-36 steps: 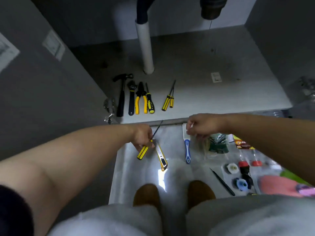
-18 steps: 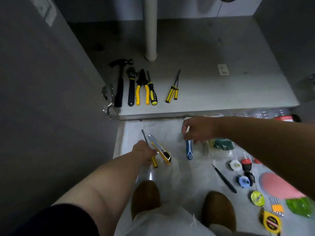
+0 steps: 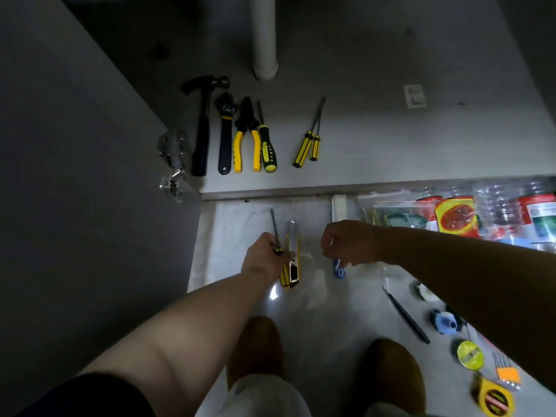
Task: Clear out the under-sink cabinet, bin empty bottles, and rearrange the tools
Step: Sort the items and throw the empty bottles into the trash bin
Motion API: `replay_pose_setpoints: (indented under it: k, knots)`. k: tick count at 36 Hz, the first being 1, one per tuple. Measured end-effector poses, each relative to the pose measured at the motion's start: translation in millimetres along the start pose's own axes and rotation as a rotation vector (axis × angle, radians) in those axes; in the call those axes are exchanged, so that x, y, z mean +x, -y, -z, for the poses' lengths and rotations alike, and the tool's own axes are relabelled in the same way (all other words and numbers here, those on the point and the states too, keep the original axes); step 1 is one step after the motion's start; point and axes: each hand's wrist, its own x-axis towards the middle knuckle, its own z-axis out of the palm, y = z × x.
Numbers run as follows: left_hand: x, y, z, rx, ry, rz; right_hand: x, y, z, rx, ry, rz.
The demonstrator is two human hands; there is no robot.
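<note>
My left hand grips a small yellow-and-black screwdriver together with a yellow utility knife, above the floor in front of the cabinet. My right hand curls round a blue-handled tool; only the handle's end shows below the fingers. On the cabinet floor lie a hammer, a wrench, yellow pliers, a thick screwdriver and two small screwdrivers in a row.
A white drain pipe stands at the cabinet's back. On the floor at right lie packets, plastic bottles, a black pick, tape rolls and a tape measure. The open cabinet door is at left. My brown shoes are below.
The view has tilted down and closer. My left hand now holds the utility knife along with the screwdriver. My right hand has closed over the blue-handled tool and drawn it nearer.
</note>
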Motion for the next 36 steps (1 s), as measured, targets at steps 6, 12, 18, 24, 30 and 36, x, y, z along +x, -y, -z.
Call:
replay_pose_setpoints:
  k: [6,12,18,24,30,36]
  knots:
    - [-7,-1,23,0.115,-0.004,-0.018,-8,30,6,-0.196,-0.008,0.003]
    - [-32,-44,68,0.270,-0.195,-0.327,-4,54,17,-0.179,-0.218,0.138]
    - [-27,-103,109,0.305,-0.471,-0.604,10,65,41,-0.141,-0.552,0.183]
    - [11,-134,133,0.390,-0.497,-0.442,29,68,71,-0.075,-0.706,0.145]
    - [36,-139,137,0.398,-0.432,-0.298,53,71,73,-0.152,-0.685,0.156]
    - [48,-146,136,0.494,-0.403,-0.217,65,76,69,-0.305,-0.760,0.128]
